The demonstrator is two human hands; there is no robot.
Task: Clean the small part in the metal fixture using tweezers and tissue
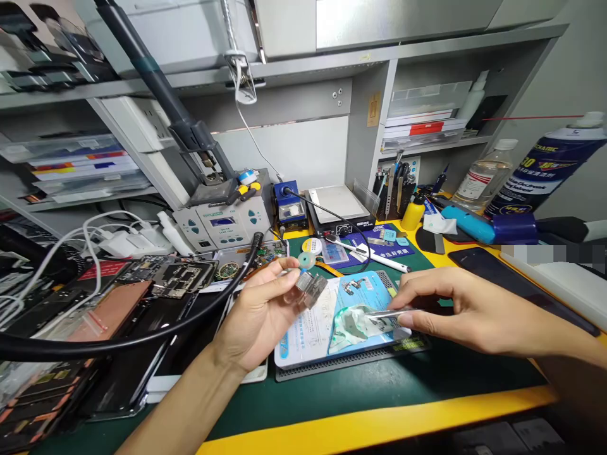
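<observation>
My left hand (258,316) is closed on a small clear square-sided container (310,289), held tilted above the left part of a blue-and-white printed pad. A round translucent piece with a green centre (306,260) shows at its upper end, by my fingertips. To the right, my right hand (439,309) pinches slim silvery tweezers (382,313) between thumb and fingers. Their tip points left over a crumpled white tissue with green stains (353,325). That tissue lies on the printed pad (303,347); whether the tweezers touch it, I cannot tell.
Phone parts and boards (177,275) crowd the left, with a thick black hose (190,332) crossing in front. A soldering station (227,221) and a hot plate (339,205) stand behind. On the right are a spray can (545,167), a clear bottle (486,174) and a dark phone (516,284).
</observation>
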